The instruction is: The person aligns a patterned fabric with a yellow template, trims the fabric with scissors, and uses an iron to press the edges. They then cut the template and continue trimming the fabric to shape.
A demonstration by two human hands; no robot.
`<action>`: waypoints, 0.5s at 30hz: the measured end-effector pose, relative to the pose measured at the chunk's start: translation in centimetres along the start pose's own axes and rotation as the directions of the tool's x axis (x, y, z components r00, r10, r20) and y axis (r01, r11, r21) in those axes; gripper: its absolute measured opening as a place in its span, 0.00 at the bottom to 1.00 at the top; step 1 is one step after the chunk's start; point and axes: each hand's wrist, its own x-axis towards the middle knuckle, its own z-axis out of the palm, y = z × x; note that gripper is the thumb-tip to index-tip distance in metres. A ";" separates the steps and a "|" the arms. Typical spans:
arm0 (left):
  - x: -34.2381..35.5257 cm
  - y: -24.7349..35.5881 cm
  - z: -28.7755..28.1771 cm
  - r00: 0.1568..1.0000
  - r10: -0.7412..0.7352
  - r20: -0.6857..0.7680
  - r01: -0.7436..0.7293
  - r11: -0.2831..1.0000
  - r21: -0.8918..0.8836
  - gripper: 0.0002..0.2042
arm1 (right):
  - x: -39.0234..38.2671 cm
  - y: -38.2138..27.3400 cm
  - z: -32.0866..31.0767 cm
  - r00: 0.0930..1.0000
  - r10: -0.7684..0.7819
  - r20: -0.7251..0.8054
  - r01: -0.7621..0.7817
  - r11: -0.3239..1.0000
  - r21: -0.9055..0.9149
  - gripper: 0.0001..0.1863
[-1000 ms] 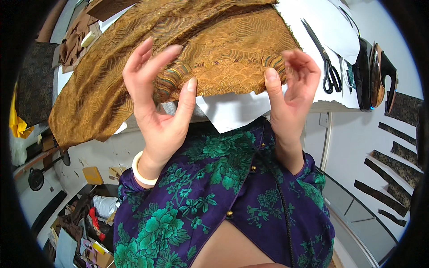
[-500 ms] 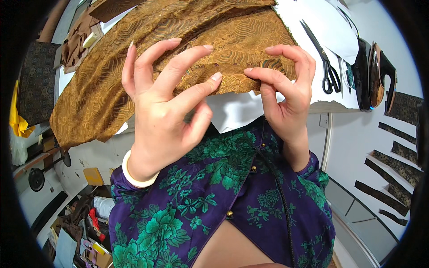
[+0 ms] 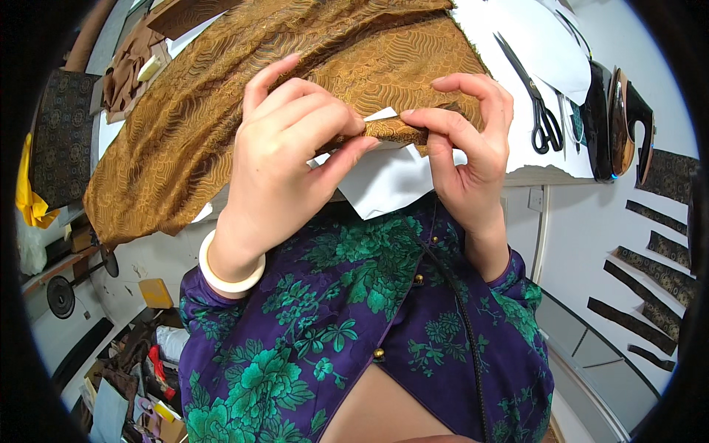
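Head view is showing the left hand [image 3: 284, 159] and right hand [image 3: 465, 148] pinching together on the golden brocade fabric [image 3: 244, 96] at the table's [image 3: 517, 159] near edge, folding its hem taut.

The brocade [image 3: 244, 111] is woven cloth, golden brown, with a raised wave pattern and a soft sheen; its pinched edge at 12 o'clock looks slightly frayed. Under it lies smooth matt white paper [image 3: 391, 184]. The scissors [image 3: 532, 103] at 2 o'clock are dark metal, dull, with black handles. Beside them an iron [image 3: 628, 118] looks glossy, black and brown. The bangle [image 3: 225, 273] is smooth, milky white, faintly glossy. The dress [image 3: 332, 332] is satiny purple cloth with green flowers. Dark patterned cloth strips [image 3: 650, 273] hang at 4 o'clock.
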 end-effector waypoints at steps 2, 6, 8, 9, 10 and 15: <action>-0.3 -0.3 0.5 0.999 -0.036 -0.017 0.034 0.997 -0.073 0.10 | 0.0 0.1 0.1 1.000 0.002 0.001 -0.003 1.000 0.018 0.14; -0.7 -1.3 1.1 1.000 -0.021 -0.003 0.020 0.985 -0.172 0.12 | -0.1 0.4 0.4 0.998 0.051 0.022 -0.054 0.991 0.126 0.11; -0.9 -1.6 1.2 0.997 -0.059 0.039 0.067 0.969 -0.240 0.12 | -0.3 0.6 0.5 0.995 0.089 0.050 -0.098 0.971 0.219 0.11; -0.9 -1.7 1.3 0.995 -0.077 0.061 0.091 0.958 -0.272 0.12 | -0.5 0.9 0.4 0.992 0.104 0.069 -0.120 0.954 0.274 0.11; -1.1 -1.9 1.6 0.994 -0.101 0.046 0.110 0.943 -0.314 0.12 | -0.5 1.1 0.4 0.989 0.118 0.089 -0.141 0.934 0.328 0.11; -1.8 -2.3 3.0 0.986 -0.164 -0.004 0.144 0.876 -0.460 0.13 | 0.5 0.8 0.3 0.992 0.116 0.053 -0.127 0.845 0.519 0.16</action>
